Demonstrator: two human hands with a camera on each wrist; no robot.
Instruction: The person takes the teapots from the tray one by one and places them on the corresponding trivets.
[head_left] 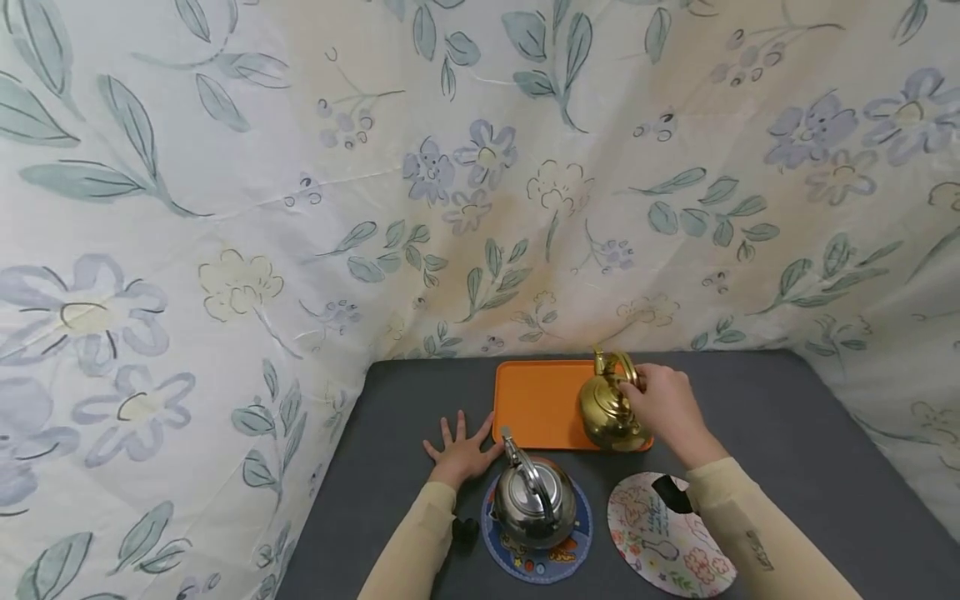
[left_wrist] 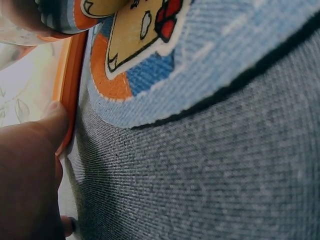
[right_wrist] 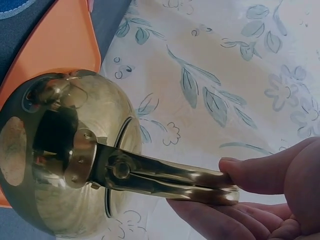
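A gold kettle (head_left: 609, 412) is over the right part of an orange tray (head_left: 532, 400). My right hand (head_left: 667, 408) grips its handle (right_wrist: 175, 177), thumb on one side and fingers on the other in the right wrist view. My left hand (head_left: 459, 454) rests on the grey tabletop with fingers spread, its thumb (left_wrist: 55, 120) against the tray's edge. Just right of that hand, a silver kettle (head_left: 536, 504) stands on a round blue patterned mat (head_left: 498, 554), its spout toward the tray.
A round floral mat (head_left: 637, 533) lies at the front right, partly under my right forearm. Behind the grey table (head_left: 742, 417) hangs a floral cloth (head_left: 480, 208), which also runs down both sides.
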